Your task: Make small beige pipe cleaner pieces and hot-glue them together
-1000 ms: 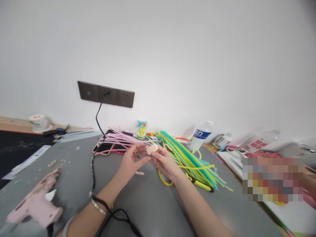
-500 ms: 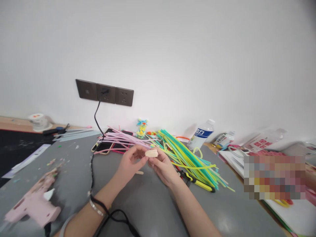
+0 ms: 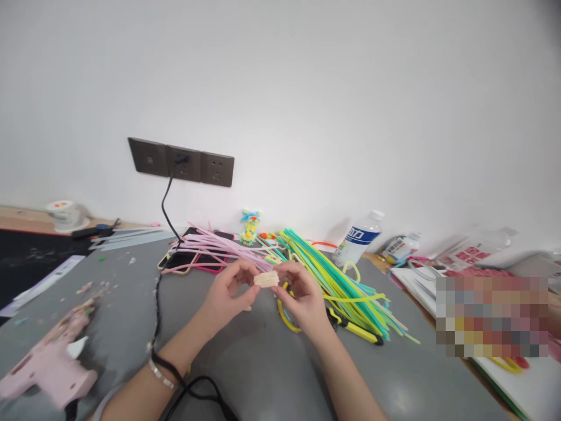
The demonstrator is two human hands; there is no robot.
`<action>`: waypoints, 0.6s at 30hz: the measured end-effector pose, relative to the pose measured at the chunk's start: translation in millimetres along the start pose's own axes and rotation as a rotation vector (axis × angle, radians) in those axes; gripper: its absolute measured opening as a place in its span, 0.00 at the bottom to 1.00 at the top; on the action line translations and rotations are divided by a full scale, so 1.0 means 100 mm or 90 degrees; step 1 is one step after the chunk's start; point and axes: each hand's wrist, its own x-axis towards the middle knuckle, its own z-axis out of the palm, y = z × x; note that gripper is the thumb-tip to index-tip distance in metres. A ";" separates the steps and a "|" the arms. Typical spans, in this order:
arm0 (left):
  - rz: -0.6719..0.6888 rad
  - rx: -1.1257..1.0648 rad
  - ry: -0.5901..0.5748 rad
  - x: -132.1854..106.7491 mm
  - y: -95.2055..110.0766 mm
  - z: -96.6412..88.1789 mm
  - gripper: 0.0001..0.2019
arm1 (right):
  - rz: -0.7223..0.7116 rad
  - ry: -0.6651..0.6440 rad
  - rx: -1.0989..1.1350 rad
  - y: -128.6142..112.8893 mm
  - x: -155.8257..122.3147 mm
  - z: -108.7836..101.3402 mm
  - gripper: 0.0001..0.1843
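Note:
Above the middle of the grey table, a small cream-coloured piece (image 3: pixel 266 279) is pinched between my two hands; it looks like short fuzzy pipe-cleaner strands lying side by side. My left hand (image 3: pixel 230 292) grips its left end with thumb and fingers. At the right end, my right hand (image 3: pixel 302 295) holds it the same way. Behind the hands lie pink pipe cleaners (image 3: pixel 219 244) and a bundle of green and yellow pipe cleaners (image 3: pixel 337 278). Yellow-handled pliers (image 3: pixel 355 328) rest partly hidden beside my right hand.
A pink glue gun (image 3: pixel 52 368) lies at left. Its black cable (image 3: pixel 158 304) crosses by my left forearm. Phones (image 3: pixel 184 260), a small blue-yellow figure (image 3: pixel 249 225) and a water bottle (image 3: pixel 359 237) stand or lie near the wall. A white board (image 3: pixel 512 389) and clutter are at right.
My right hand has shifted slightly right and its fingers have re-gripped the cream piece, which now shows more of its length. A yellow loop shows beside my right hand. The view has shifted a little.

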 end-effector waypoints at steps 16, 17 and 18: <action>0.047 -0.017 -0.007 -0.03 0.08 0.03 0.07 | -0.017 -0.002 -0.032 -0.10 0.01 0.00 0.05; 0.049 -0.019 -0.008 -0.03 0.07 0.02 0.07 | -0.016 -0.002 -0.029 -0.10 0.01 0.01 0.06; 0.048 -0.019 -0.007 -0.03 0.07 0.02 0.06 | -0.018 0.000 -0.026 -0.11 0.01 0.01 0.06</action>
